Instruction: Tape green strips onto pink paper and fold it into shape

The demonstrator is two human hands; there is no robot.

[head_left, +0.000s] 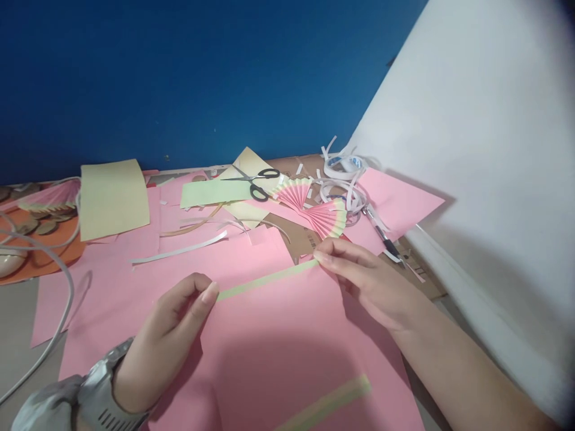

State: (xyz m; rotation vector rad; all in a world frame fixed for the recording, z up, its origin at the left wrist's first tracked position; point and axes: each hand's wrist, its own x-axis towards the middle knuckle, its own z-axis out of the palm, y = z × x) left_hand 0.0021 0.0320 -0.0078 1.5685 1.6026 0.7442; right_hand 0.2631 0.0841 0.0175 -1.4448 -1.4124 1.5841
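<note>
A pink paper sheet [287, 323] with a green and yellow strip along its far edge and another near its front is held up in both hands. At the sheet's far left corner, my left hand [179, 323] pinches between thumb and fingers. The far right corner sits in the pinch of my right hand [359, 272]. Just beyond that hand lies a pleated pink paper fan [326, 218] with green and yellow edges, gathered at its middle like a bow. Larger pink sheets [121, 287] lie underneath.
Black-handled scissors [259, 191] rest on a light green paper strip [215, 193]. Behind the right hand are tape rolls [344, 167] with curled white strips and a pen [381, 233]. Yellow paper [114, 200], an orange mat [58, 254] and a white cable [67, 305] are at left. A blue wall [202, 78] rises behind.
</note>
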